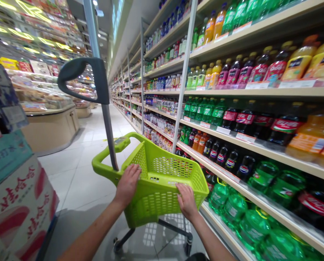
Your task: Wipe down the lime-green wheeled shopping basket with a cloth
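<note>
A lime-green plastic shopping basket [162,170] on a wheeled frame stands in a supermarket aisle right in front of me, with nothing visible inside. My left hand [127,184] grips its near rim on the left, fingers curled over the edge. My right hand [186,200] grips the near rim on the right, fingers over the edge too. A grey metal pole with a dark loop handle [83,80] rises from the basket's left side.
Shelves of bottled soft drinks [249,108] run along the right, close to the basket. Stacked cartons [15,195] stand at my left. A curved counter [50,127] sits further back on the left. The tiled aisle floor [96,134] stretches ahead.
</note>
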`<state>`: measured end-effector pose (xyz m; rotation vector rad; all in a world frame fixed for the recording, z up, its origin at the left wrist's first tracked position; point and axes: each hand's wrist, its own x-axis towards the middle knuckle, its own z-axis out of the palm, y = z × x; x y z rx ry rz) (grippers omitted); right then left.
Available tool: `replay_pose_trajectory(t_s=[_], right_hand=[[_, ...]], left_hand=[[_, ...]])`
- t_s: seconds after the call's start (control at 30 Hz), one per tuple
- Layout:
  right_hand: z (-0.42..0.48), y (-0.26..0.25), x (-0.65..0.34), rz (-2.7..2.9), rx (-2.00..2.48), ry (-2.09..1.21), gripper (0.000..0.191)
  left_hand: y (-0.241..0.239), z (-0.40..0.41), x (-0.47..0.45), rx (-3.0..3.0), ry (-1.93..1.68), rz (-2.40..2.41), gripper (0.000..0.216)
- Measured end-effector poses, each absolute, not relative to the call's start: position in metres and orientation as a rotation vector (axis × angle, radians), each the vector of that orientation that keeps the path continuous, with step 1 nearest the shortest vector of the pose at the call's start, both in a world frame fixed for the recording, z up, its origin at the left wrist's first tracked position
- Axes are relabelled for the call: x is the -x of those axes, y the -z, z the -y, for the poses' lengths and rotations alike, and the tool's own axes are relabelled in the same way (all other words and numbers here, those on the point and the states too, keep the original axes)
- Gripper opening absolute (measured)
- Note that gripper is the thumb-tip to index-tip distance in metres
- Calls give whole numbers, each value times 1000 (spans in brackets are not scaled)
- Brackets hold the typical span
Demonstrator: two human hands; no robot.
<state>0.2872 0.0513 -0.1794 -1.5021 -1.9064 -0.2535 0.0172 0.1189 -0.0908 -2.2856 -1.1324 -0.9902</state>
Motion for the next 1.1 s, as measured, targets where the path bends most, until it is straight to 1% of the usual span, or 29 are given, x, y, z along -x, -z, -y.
replay_pose_trajectory(t_s=[0.1,0.23,0.3,0.4,0.53,0.6,0.73,0.83,1.0,1.1], right_hand=[[-52,184,-285,1855,1516,268,41],[-53,186,-283,1848,1516,300,40],[-52,185,-286,1882,1504,321,42],[-52,185,-290,1920,1484,347,44],[-53,188,-287,1874,1479,366,43],[-54,190,-283,1831,1481,374,43],[-53,190,-281,1840,1476,381,44],[-51,186,-287,1912,1471,379,44],[-52,187,-291,1901,1479,371,44],[-56,190,-287,1836,1487,359,43]], left_hand=[[89,-120,-10,2177,1041,1205,37],[124,-100,-54,2319,942,936,33],[132,-94,-68,2356,911,836,30],[118,-101,-54,2345,918,854,30],[93,-115,-22,2283,961,1119,31],[97,-112,-29,2323,932,1136,29],[124,-99,-75,2484,830,973,31],[125,-99,-87,2560,767,920,33],[91,-116,-36,2425,813,1102,30],[87,-117,-22,2359,857,1171,29]])
